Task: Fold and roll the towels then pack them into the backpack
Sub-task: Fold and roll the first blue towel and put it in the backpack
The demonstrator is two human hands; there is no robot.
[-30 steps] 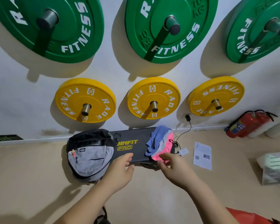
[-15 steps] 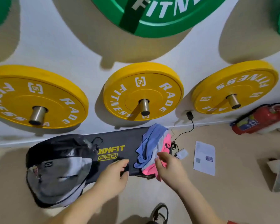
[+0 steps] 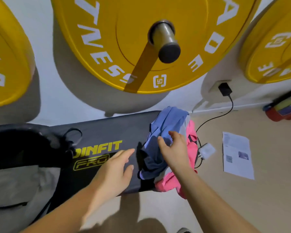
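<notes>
Head view: blue towel (image 3: pixel 168 121) lies over pink towel (image 3: pixel 168 184) on the right end of the black bench (image 3: pixel 107 132), backpack (image 3: pixel 23 179) at its left end, left hand (image 3: pixel 114 170) flat mid-bench, grip wide, empty, right hand (image 3: pixel 175 148) touching the blue towel, grip loosely wide.

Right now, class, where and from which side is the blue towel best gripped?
Pinch the blue towel at its bunched upper folds, coming from above: it lies crumpled on top of the pink towel, so those folds stand free, with the right hand over them.
</notes>
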